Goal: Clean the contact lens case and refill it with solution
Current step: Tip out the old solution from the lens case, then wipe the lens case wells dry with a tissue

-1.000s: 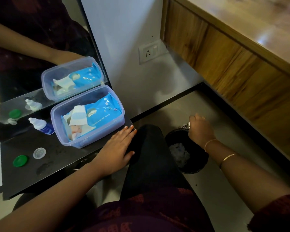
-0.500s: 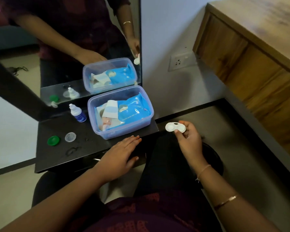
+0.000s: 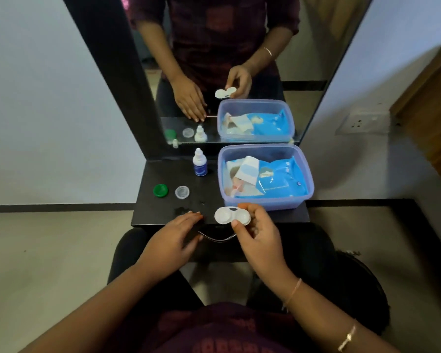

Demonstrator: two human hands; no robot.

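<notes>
My right hand (image 3: 259,236) pinches the white two-cup plastic lens case (image 3: 231,215) by its edges; light, slippery I'd guess; left hand (image 3: 173,236) flat.

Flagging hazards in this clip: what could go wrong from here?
1. The right hand pinches the open lens case by its fingertips at the front edge of the shelf; a slip could drop it to the floor.
2. The green cap and clear cap lie loose between the left hand and the solution bottle; a reach could knock them off.
</notes>
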